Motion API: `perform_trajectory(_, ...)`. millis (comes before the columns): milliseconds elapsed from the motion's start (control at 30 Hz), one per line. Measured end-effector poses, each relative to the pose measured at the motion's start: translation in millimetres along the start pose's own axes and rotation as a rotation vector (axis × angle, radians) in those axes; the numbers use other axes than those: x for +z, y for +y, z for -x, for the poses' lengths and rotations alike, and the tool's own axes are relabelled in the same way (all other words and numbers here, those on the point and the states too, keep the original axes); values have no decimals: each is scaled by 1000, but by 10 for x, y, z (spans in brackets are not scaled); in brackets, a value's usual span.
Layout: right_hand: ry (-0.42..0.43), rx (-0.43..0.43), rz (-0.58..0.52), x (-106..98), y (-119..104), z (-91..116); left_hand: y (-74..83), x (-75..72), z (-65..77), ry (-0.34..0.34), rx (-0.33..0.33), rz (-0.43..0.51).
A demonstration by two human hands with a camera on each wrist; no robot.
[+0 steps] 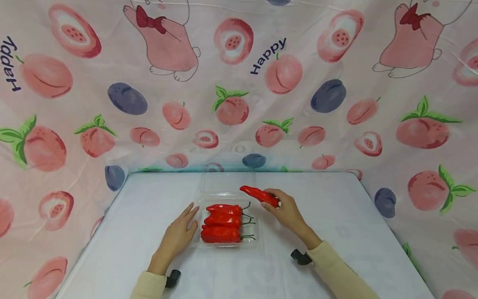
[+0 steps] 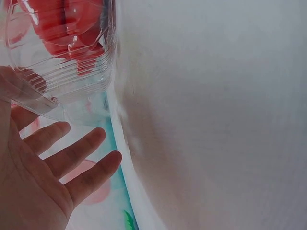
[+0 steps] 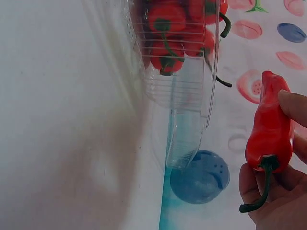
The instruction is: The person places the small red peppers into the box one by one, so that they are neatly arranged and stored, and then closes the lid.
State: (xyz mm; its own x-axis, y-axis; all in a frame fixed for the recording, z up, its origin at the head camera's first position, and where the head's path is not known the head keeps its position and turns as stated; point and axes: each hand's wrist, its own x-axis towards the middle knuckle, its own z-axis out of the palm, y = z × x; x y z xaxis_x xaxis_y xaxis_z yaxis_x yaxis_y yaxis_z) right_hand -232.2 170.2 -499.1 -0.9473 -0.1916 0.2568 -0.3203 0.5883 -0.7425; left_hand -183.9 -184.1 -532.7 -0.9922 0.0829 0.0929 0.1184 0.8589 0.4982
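A clear plastic clamshell box (image 3: pixel 160 93) stands on the table with its lid (image 1: pixel 228 182) folded back away from me. Inside it, red peppers (image 1: pixel 221 235) lie side by side, their green stems toward the right. My right hand (image 1: pixel 286 211) grips another red pepper (image 3: pixel 271 127) between thumb and fingers, raised just right of the box; its dark green stem hangs free in the right wrist view. At the box's left side is my left hand (image 1: pixel 177 233), fingers extended and spread, with the thumb side right at the plastic wall in the left wrist view.
The white table (image 1: pixel 336 232) runs out to both sides of the box. Behind it hangs a pale pink fabric backdrop (image 1: pixel 239 83) printed with peaches and plums. Dark wrist-worn camera pieces (image 1: pixel 301 257) show at both cuffs.
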Motion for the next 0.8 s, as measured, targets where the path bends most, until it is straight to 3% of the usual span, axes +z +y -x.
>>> perform_trajectory(233,-11,-44,-9,73,-87,-14,-5,-6,8,5,1,3)
perform_trajectory(800,-75,-38,-28,228,-312,-57,31,-27,23,-6,-8,7)
